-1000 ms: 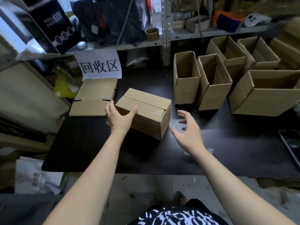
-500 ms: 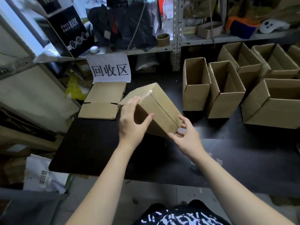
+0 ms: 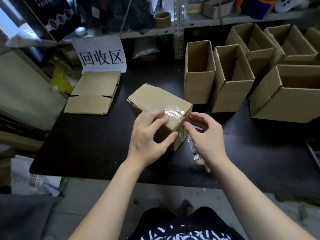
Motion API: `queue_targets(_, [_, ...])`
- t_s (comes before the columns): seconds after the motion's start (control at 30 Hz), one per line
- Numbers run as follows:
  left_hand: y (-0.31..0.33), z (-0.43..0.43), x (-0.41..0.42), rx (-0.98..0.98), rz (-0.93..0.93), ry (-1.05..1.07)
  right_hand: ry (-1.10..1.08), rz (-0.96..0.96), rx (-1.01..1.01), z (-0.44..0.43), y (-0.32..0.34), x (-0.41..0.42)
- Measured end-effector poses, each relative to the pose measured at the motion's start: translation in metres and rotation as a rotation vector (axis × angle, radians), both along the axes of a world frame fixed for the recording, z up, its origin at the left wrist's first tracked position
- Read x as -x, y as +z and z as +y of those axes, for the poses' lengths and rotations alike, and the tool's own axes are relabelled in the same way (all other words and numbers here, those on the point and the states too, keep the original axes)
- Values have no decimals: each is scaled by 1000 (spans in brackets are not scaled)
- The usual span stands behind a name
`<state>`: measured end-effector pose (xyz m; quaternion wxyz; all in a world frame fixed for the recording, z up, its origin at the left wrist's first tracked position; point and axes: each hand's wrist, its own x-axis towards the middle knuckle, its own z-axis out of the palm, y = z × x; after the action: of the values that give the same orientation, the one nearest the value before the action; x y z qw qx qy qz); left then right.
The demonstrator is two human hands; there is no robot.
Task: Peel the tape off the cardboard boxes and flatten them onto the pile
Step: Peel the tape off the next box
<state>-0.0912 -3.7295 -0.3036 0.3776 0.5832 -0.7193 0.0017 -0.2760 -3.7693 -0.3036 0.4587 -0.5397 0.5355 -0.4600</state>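
Now, the box: a closed cardboard box (image 3: pixel 161 104) sits in the middle of the black surface (image 3: pixel 86 144), just left of the row of open boxes (image 3: pixel 232 90).
Tape: a clear, wrinkled strip of tape (image 3: pixel 174 111) crosses its top and folds over the near-right edge onto the end face. It is not yet off.
Heading: the long axis runs on a diagonal from far left to near right. The taped end points at the right grip (image 3: pixel 206 135).
Left grip: the left grip (image 3: pixel 149 135) is released, with its fingers laid flat on the top and its thumb spread on the near side face, pressing the box down.
Right grip: it is at the taped end with its fingers curled and the thumb tip touching the edge where the tape turns. I cannot tell whether any tape is pinched.
Doing it well: the step looks to me like finding the tape's end. Keep the left grip pressing so the box does not skid. Lift a corner of tape on the end face, then pull low along the long axis so the strip comes off whole.
Pile: the flattened cardboard (image 3: pixel 94 94) lies at the far left below a paper sign (image 3: pixel 102 55), well apart from the box.
Near the wrist: crumpled tape scraps (image 3: pixel 199 158) lie beside the right arm.
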Motion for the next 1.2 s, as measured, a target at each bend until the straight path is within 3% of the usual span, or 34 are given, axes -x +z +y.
queue_targets(0.13, [15, -16, 1, -106, -16, 15, 9, -62, 2, 3, -2, -2])
queue_targets(0.27, [33, -39, 3, -392, -79, -37, 13, -77, 2, 1, -3, -1])
queue_targets(0.43, [46, -51, 0, -697, 3, -42, -8, -4, 55, -5, -1, -2])
queue_targets(0.63, [54, -54, 6, -773, -25, 3, -35, 94, 94, -10, 3, -6])
queue_targets(0.83, [57, -50, 7, -810, -30, -13, 42, 357, 229, -25, 7, -1])
queue_targets(1.0, [61, -55, 2, -891, -71, -48, 95, 376, 231, -30, 6, 2])
queue_targets(1.2, [59, -53, 8, -823, -79, -12, 152, 324, 144, -33, 8, 3])
